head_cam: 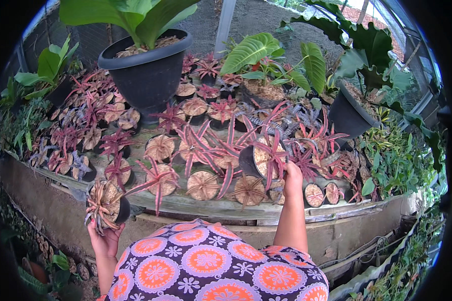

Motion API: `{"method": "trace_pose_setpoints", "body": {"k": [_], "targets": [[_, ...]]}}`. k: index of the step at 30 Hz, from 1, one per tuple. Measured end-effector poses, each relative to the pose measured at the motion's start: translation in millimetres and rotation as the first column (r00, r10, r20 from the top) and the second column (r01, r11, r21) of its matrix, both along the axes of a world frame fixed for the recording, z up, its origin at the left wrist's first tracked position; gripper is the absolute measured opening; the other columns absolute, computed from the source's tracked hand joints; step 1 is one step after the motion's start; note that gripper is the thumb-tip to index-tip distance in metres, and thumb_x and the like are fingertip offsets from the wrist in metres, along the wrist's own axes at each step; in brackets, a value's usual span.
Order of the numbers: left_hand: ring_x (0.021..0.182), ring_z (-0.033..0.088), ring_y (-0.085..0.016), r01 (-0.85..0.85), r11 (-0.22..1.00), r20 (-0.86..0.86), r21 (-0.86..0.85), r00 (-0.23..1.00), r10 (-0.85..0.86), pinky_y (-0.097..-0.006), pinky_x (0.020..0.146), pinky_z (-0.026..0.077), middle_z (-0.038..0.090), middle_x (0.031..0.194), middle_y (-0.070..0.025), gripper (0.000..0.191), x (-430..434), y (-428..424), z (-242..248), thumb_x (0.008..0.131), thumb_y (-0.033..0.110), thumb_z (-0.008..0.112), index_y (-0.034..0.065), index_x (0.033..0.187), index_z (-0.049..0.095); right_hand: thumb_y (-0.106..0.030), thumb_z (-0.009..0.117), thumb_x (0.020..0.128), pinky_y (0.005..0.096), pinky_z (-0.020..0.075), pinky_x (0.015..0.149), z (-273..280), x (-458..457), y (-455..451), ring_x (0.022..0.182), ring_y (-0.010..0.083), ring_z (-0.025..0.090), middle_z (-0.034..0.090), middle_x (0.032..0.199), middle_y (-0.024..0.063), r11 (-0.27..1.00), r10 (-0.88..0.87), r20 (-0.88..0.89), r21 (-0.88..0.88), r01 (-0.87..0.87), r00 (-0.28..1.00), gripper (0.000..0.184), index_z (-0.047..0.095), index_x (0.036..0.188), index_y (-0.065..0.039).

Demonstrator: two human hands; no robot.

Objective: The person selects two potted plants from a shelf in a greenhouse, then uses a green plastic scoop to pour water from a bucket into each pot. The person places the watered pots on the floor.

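My left hand (106, 239) holds up a small black pot with a brownish, wilted-looking bromeliad (102, 205), out in front of the bench's front edge. Its fingers are around the lower side of the pot. To the right, my right hand (293, 176) grips the rim of another black pot (248, 161), tilted above the bench. In that pot a pink-red star bromeliad (274, 156) grows from pale shredded mulch. Below and left of it, several potted bromeliads stand in rows, among them a pink-striped one (159, 180) and a tan one (202, 184).
A large black planter (145, 71) with broad green leaves rises at the back left. On the right leans a dark pot (352, 109) with a wavy-leaved plant. The wooden bench edge (226, 216) runs across in front of me. Leafy plants (393, 161) crowd the right end.
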State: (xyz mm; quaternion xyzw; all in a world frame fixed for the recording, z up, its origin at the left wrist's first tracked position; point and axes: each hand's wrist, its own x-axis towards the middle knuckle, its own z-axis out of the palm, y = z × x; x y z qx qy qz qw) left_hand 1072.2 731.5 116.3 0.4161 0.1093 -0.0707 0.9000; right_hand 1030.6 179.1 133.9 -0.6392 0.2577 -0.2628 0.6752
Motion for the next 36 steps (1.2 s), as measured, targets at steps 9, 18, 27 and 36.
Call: {"method": "trace_pose_setpoints", "body": {"k": [9, 18, 27, 36], "targets": [[0.110, 0.056, -0.029, -0.265, 0.964, -0.051, -0.022, 0.963, 0.264, -0.0462, 0.085, 0.053, 0.051, 0.129, -0.0118, 0.060, -38.7, 201.3, -27.9, 0.085, 0.047, 0.055, 0.0135, 0.133, 0.042, -0.019, 0.050, 0.084, 0.0294, 0.0352, 0.061, -4.6, 97.4, 196.7, 0.065, 0.0132, 0.046, 0.052, 0.067, 0.0033, 0.950, 0.270, 0.097, -0.187, -0.248, 0.958, 0.026, 0.058, 0.069, 0.001], [0.109, 0.055, -0.029, -0.435, 0.900, -0.075, -0.023, 0.899, 0.432, -0.0458, 0.087, 0.051, 0.053, 0.124, -0.0140, 0.060, -53.9, 312.0, -47.7, 0.087, 0.048, 0.054, 0.0121, 0.133, 0.042, -0.019, 0.051, 0.082, 0.0264, 0.0355, 0.058, -9.4, 138.7, 330.4, 0.065, 0.0116, 0.048, 0.053, 0.067, 0.0008, 0.832, 0.550, 0.017, -0.094, -0.547, 0.835, 0.022, 0.058, 0.068, -0.002], [0.108, 0.055, -0.028, -0.523, 0.852, -0.088, -0.034, 0.851, 0.518, -0.0445, 0.088, 0.051, 0.053, 0.125, -0.0129, 0.059, -42.3, 310.9, -71.0, 0.087, 0.048, 0.054, 0.0108, 0.132, 0.043, -0.023, 0.052, 0.082, 0.0275, 0.0356, 0.054, -1.6, 193.1, 362.3, 0.059, 0.0099, 0.046, 0.050, 0.062, -0.0005, 0.756, 0.645, 0.028, -0.170, -0.632, 0.764, 0.026, 0.056, 0.065, -0.004], [0.109, 0.054, -0.027, -0.513, 0.858, -0.141, -0.039, 0.853, 0.503, -0.0455, 0.090, 0.050, 0.053, 0.124, -0.0111, 0.058, 9.7, 262.2, -59.0, 0.086, 0.047, 0.056, 0.0108, 0.130, 0.046, -0.026, 0.054, 0.079, 0.0299, 0.0370, 0.057, 13.2, 240.8, 366.1, 0.062, 0.0103, 0.047, 0.052, 0.061, 0.0021, 0.621, 0.726, -0.203, -0.219, -0.753, 0.657, 0.028, 0.058, 0.068, 0.000]]}}
